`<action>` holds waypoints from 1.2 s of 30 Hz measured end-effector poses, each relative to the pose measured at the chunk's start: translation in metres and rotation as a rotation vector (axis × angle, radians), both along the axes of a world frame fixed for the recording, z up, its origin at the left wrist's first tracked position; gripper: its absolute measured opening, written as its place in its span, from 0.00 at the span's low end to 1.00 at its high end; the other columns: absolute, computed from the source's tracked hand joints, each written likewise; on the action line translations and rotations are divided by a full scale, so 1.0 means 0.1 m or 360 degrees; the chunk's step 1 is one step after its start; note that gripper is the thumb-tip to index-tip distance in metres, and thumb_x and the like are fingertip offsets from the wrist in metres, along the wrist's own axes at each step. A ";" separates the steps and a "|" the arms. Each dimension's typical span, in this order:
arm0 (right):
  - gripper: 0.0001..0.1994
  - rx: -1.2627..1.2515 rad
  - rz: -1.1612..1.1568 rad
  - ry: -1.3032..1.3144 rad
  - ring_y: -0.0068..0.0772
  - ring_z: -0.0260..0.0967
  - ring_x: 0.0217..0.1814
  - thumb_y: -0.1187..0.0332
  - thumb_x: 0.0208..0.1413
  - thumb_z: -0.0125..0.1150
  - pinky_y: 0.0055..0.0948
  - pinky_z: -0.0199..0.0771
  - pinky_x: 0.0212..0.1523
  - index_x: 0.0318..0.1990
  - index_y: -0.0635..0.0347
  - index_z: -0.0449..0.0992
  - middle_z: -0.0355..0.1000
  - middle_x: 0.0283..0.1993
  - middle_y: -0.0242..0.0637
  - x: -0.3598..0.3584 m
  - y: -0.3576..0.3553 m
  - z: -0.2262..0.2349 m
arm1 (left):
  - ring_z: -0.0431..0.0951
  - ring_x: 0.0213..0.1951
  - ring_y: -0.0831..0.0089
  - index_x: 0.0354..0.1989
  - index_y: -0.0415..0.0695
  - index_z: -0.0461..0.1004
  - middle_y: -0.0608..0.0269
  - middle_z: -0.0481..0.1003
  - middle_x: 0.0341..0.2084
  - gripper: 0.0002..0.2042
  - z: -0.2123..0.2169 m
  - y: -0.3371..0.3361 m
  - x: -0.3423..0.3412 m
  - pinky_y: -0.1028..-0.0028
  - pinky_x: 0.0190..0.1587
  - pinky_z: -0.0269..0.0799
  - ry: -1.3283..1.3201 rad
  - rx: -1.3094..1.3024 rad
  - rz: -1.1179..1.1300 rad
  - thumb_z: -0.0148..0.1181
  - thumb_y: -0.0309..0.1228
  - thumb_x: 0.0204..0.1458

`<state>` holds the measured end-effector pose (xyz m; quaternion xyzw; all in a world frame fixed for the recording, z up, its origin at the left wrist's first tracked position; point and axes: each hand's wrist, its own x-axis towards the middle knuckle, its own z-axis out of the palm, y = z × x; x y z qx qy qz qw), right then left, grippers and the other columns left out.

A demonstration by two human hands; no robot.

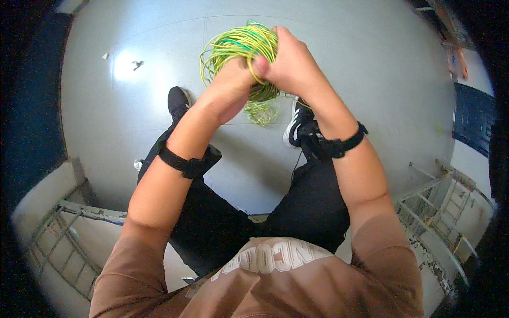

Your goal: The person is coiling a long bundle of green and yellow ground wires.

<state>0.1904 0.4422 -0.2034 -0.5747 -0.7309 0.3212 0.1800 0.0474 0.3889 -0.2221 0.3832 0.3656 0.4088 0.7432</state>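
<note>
**Both hands clenched on a bundle of yellow-green wire, coil mostly gathered**

Head view, looking straight down: a person in a brown sweatshirt and black trousers stands on a pale grey glossy floor. Both forearms reach forward from the bottom of the frame, each with a black strap at the wrist.

The left hand and right hand are pressed together in front of the body, both closed tight around a tangled coil of thin yellow-and-green insulated wire. The wire is held in the air, above the floor between the person's black-and-white shoes.

Most of the wire sits as a rounded bunch of loops above and around the fists. A smaller cluster of loose loops hangs beneath the hands, outside the grip. Judging from that, the bundling looks well advanced but unfinished: the dangling loops remain to be drawn in, and nothing visible ties the coil.

White paint-flecked metal frames stand at the lower edges of the view.
</note>
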 end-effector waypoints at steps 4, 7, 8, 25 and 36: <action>0.34 0.0259 -0.0198 0.0034 0.57 0.75 0.46 0.62 0.34 0.70 0.42 0.76 0.49 0.51 0.69 0.68 0.76 0.41 0.58 0.01 0.05 0.09 | 0.68 0.58 0.62 0.57 0.34 0.68 0.54 0.71 0.54 0.50 0.03 0.07 0.01 0.65 0.64 0.58 -0.0562 -0.0352 0.0334 0.46 0.74 0.42; 0.32 0.0320 -0.0341 0.0136 0.56 0.76 0.46 0.64 0.35 0.70 0.41 0.76 0.49 0.51 0.69 0.68 0.76 0.41 0.57 0.18 0.14 0.11 | 0.68 0.58 0.58 0.55 0.31 0.69 0.53 0.72 0.54 0.48 0.16 0.08 -0.06 0.62 0.67 0.56 -0.1001 -0.0603 0.0402 0.43 0.71 0.47; 0.31 0.0389 -0.0399 0.0127 0.55 0.76 0.46 0.66 0.35 0.70 0.41 0.76 0.49 0.51 0.69 0.69 0.76 0.41 0.56 0.22 0.15 0.12 | 0.68 0.58 0.59 0.51 0.29 0.70 0.51 0.73 0.52 0.44 0.26 0.07 -0.05 0.61 0.67 0.55 -0.0958 -0.0658 0.0565 0.44 0.68 0.50; 0.32 0.0109 -0.0095 0.1168 0.29 0.72 0.49 0.84 0.37 0.67 0.28 0.72 0.52 0.56 0.68 0.66 0.73 0.48 0.38 0.45 0.19 0.40 | 0.56 0.22 0.78 0.47 0.39 0.68 0.65 0.68 0.29 0.10 0.09 0.29 -0.95 0.77 0.27 0.57 -0.1381 -0.0539 0.1374 0.50 0.19 0.57; 0.33 0.0464 -0.0331 0.1198 0.29 0.72 0.48 0.84 0.35 0.68 0.28 0.70 0.53 0.55 0.66 0.67 0.73 0.49 0.39 0.37 0.05 0.49 | 0.63 0.27 0.80 0.58 0.28 0.60 0.57 0.66 0.32 0.18 -0.17 0.26 -1.00 0.83 0.24 0.58 -0.0736 -0.0855 0.1116 0.44 0.17 0.59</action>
